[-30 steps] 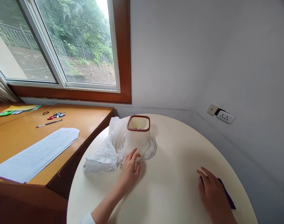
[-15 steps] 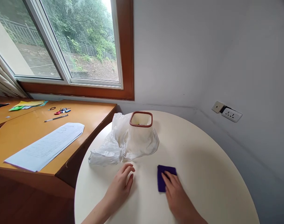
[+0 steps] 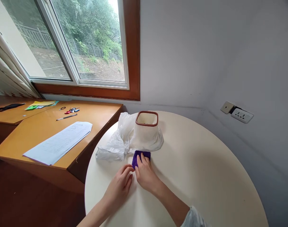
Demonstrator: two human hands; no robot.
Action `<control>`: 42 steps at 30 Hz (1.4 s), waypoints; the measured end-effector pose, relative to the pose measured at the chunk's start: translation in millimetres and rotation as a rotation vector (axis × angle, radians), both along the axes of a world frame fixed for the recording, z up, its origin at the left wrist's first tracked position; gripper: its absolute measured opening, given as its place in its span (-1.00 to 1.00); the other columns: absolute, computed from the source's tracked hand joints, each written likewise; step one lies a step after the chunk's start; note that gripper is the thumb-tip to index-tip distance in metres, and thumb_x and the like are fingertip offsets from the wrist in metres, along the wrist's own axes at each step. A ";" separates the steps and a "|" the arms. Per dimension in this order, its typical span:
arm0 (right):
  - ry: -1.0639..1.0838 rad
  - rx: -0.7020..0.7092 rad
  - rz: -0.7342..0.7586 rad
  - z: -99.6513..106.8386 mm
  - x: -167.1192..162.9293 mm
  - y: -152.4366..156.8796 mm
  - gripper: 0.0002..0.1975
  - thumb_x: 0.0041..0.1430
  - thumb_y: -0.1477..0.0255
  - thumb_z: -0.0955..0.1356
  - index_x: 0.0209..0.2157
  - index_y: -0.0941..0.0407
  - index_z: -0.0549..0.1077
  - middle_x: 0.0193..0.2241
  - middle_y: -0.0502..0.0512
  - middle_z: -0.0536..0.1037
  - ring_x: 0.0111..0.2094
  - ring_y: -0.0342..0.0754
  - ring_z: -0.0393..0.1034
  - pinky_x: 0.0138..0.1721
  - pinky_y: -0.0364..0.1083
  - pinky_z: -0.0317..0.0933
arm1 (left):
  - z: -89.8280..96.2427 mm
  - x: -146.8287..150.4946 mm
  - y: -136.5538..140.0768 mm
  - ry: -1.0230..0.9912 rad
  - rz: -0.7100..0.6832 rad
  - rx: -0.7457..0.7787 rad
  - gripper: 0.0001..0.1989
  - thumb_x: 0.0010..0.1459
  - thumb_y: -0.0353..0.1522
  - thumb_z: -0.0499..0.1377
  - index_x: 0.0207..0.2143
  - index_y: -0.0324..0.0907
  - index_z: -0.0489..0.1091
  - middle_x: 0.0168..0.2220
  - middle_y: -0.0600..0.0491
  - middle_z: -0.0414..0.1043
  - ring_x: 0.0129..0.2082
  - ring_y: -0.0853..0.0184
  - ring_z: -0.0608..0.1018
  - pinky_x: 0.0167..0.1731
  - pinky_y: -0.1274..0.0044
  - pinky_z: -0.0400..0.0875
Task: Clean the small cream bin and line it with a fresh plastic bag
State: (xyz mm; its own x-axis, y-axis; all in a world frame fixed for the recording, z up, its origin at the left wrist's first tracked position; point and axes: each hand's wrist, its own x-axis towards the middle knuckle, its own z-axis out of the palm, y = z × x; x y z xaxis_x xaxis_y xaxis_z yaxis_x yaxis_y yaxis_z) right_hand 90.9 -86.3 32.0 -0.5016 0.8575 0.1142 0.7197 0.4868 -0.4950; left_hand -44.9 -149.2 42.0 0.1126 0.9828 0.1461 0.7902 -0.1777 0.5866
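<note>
A folded purple cloth (image 3: 135, 160) lies flat on the round white table (image 3: 200, 183). My right hand (image 3: 147, 176) presses it down from above, with the fingers laid over it and covering part of it. Beside it, my left hand (image 3: 119, 186) rests on the table with loosely bent fingers, their tips close to the cloth's left corner; whether they touch it I cannot make out. Just beyond the cloth stands a small whitish bin (image 3: 146, 137) with a reddish-brown rim. A crumpled white plastic bag (image 3: 114, 146) spreads around its base and to the left.
To the left, a wooden desk (image 3: 47, 132) carries sheets of paper (image 3: 61, 142), a pen (image 3: 66, 117), keys (image 3: 73, 110) and coloured papers (image 3: 43, 104). A wall socket (image 3: 242, 115) is at the right, and a window (image 3: 94, 47) at the back left.
My right hand has slid the cloth to the left and away from me, up near the bin. My left hand has stayed in nearly the same place. The view has turned slightly left.
</note>
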 end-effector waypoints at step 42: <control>-0.344 0.290 0.126 -44.1 168.5 -62.3 -0.34 0.19 0.12 0.16 0.25 -0.06 -0.17 0.20 0.14 0.09 0.17 0.19 0.09 0.03 0.22 0.09 | 8.3 19.4 -10.2 0.321 -0.661 -0.092 -0.37 0.25 -0.24 -0.08 0.26 -0.01 -0.35 0.29 0.02 -0.22 0.27 0.13 -0.05 0.18 0.11 -0.18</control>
State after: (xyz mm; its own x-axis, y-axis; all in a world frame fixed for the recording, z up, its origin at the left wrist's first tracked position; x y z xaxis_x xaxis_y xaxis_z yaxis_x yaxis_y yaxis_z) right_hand 259.4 -148.6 -12.0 -0.6503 0.7450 0.1489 0.7447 0.6638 -0.0690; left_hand -25.5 -159.4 50.3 0.7086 0.7019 -0.0729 0.6704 -0.6373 0.3801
